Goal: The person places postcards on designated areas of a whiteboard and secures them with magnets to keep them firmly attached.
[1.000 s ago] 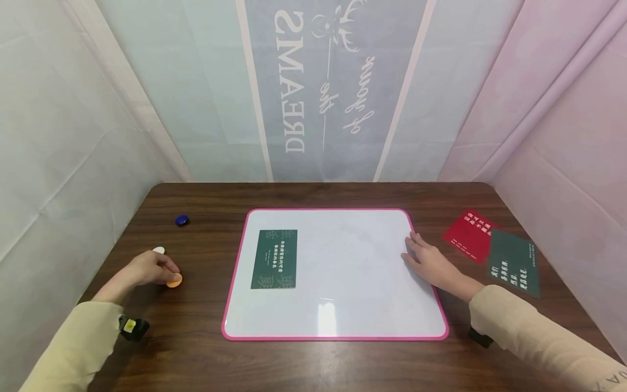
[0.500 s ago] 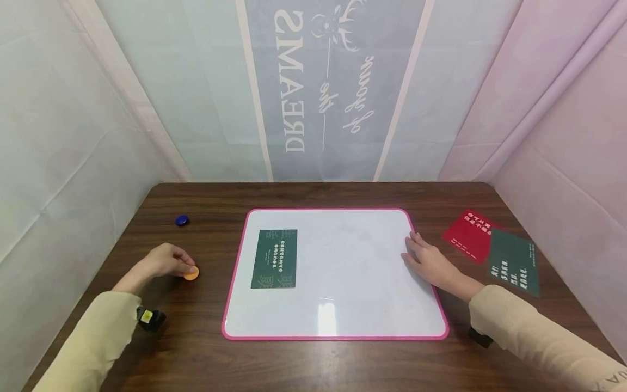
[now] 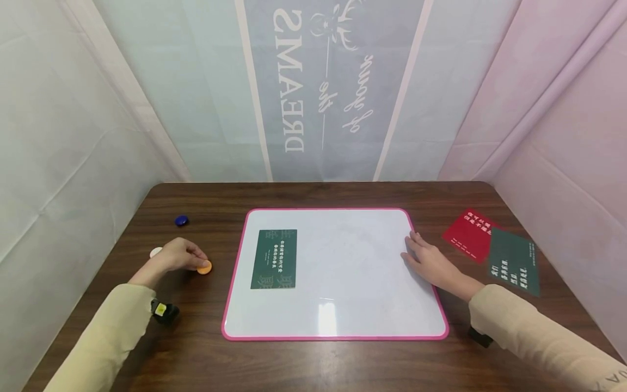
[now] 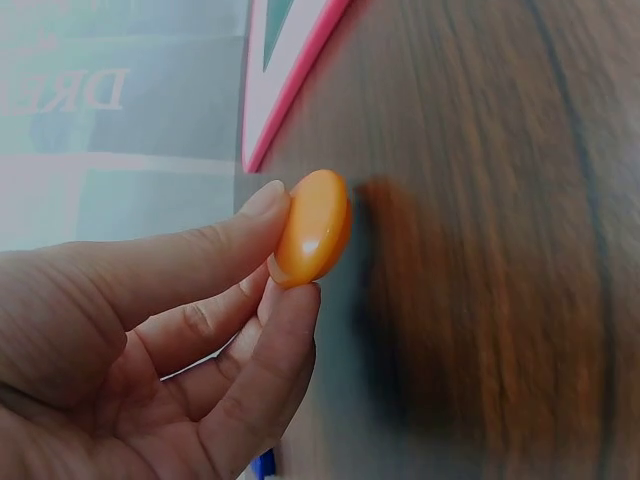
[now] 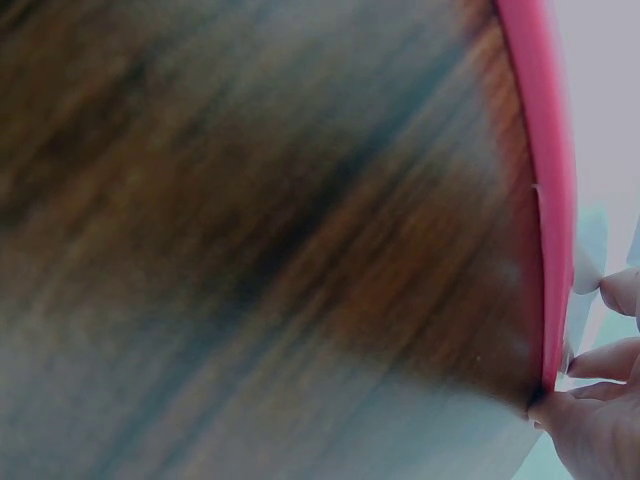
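Observation:
My left hand point(image 3: 178, 257) pinches an orange round magnet point(image 4: 318, 228) between thumb and fingertips, left of the whiteboard. In the left wrist view the magnet is tilted, with the wooden table behind it. The pink-framed whiteboard point(image 3: 352, 272) lies flat in the middle of the table. My right hand point(image 3: 431, 261) rests on its right edge, fingers extended over the white surface; in the right wrist view, fingertips point(image 5: 620, 290) touch the board near its pink frame. A green card point(image 3: 274, 259) with white writing lies on the board's left part.
A blue round magnet point(image 3: 182, 220) lies at the table's far left. Behind my left hand a white round magnet point(image 3: 155, 251) is partly hidden. To the right of the board, a red card point(image 3: 467, 239) and another green card point(image 3: 514, 262) overlap on the wooden table point(image 3: 333, 365).
My left hand has moved right and slightly away from me, carrying the orange magnet towards the whiteboard. The white magnet, covered half a second ago, shows again. My right hand stays put.

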Available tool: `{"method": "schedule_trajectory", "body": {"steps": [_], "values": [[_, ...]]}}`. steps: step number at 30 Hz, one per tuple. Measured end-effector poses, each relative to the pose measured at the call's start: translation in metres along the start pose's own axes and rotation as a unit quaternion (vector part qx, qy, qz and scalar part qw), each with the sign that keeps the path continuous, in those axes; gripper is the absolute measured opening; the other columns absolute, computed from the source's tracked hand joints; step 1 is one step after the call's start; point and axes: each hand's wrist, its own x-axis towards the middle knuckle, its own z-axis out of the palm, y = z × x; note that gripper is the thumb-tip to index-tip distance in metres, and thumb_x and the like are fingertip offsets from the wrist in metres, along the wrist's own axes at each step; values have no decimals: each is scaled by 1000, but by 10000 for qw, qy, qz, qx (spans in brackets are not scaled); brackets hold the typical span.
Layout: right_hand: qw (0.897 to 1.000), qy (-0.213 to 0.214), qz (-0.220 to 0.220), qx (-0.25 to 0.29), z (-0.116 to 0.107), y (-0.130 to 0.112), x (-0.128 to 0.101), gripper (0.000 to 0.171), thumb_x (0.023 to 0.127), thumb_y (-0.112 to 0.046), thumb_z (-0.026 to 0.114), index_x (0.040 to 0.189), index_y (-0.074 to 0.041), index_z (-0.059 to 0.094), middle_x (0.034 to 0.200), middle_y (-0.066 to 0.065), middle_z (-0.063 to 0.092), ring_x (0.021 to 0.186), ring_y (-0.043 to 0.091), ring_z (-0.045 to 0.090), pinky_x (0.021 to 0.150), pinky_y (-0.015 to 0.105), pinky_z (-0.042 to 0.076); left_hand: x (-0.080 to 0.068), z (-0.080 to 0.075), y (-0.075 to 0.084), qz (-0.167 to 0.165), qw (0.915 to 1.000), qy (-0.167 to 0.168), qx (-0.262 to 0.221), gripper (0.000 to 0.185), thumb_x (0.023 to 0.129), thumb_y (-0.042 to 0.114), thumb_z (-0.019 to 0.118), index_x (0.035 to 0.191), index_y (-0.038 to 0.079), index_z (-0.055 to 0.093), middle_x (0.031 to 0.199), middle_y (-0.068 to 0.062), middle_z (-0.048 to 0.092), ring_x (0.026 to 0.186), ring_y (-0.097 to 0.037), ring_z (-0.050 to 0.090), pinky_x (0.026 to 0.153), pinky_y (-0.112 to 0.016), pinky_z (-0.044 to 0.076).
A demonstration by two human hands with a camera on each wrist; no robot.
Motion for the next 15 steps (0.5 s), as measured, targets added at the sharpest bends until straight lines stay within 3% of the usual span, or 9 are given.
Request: {"method": "schedule_trajectory", "body": {"steps": [9, 15], "values": [[9999, 97, -52, 10, 2, 0, 0, 58, 86, -19, 62, 130, 11, 40, 138, 31, 31, 128, 44, 26, 92, 50, 37, 13, 6, 14, 146, 9999, -20, -34, 24, 80, 16, 71, 87, -6, 67, 73, -4, 67, 71, -13, 64, 69, -33, 54], [10000, 47, 4, -18, 2, 0, -1, 59, 87, -20, 61, 132, 11, 39, 140, 30, 30, 129, 43, 25, 93, 50, 37, 21, 9, 25, 30, 9999, 81, -111, 28, 79, 20, 72, 90, -5, 67, 77, -5, 67, 71, -13, 63, 71, -34, 54]]}}
